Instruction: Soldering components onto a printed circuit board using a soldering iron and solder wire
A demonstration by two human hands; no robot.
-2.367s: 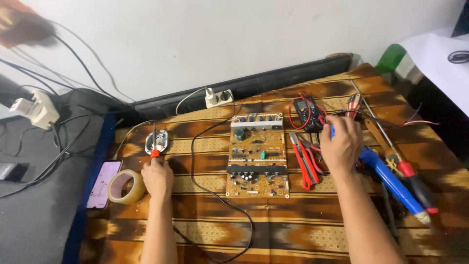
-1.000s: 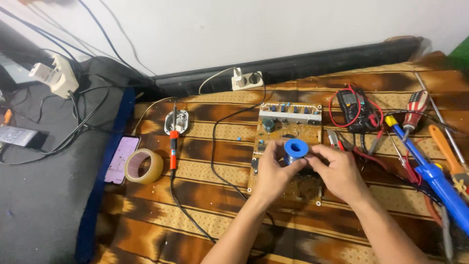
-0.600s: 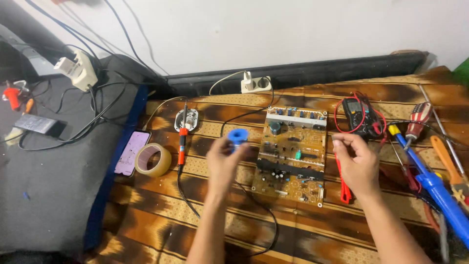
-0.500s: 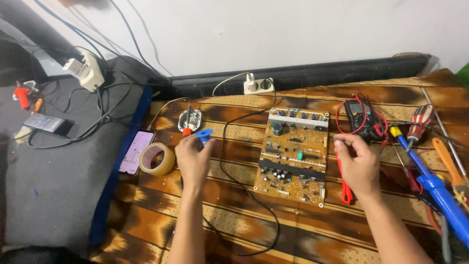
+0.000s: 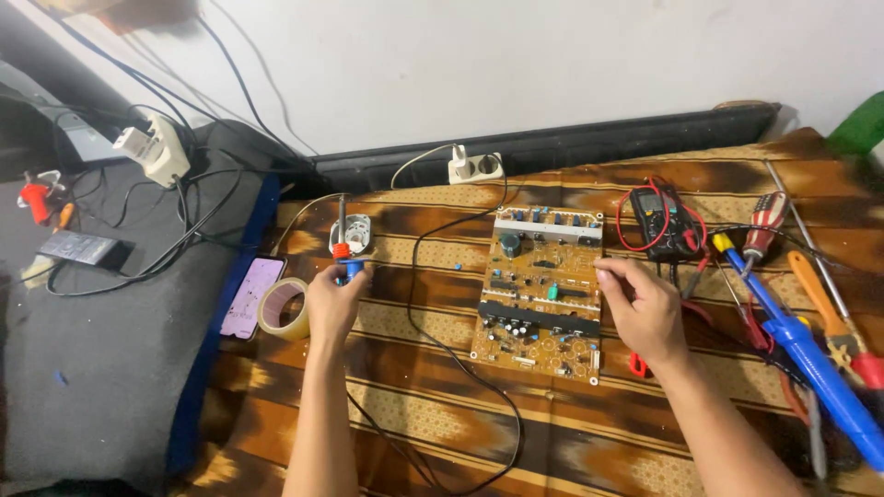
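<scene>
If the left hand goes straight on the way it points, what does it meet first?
Probably the soldering iron on its stand, just beyond the left hand, which holds something blue; depth is unclear.

Soldering iron, solder spool and circuit board on the striped worktop.
Soldering iron [image 5: 342, 232]: orange collar, metal tip pointing away, resting on its small stand [image 5: 354, 234]. Blue solder spool [image 5: 351, 269] sits at the iron's handle end, mostly hidden. Tan circuit board [image 5: 543, 293] lies flat, component side up, right of the black cable.
</scene>
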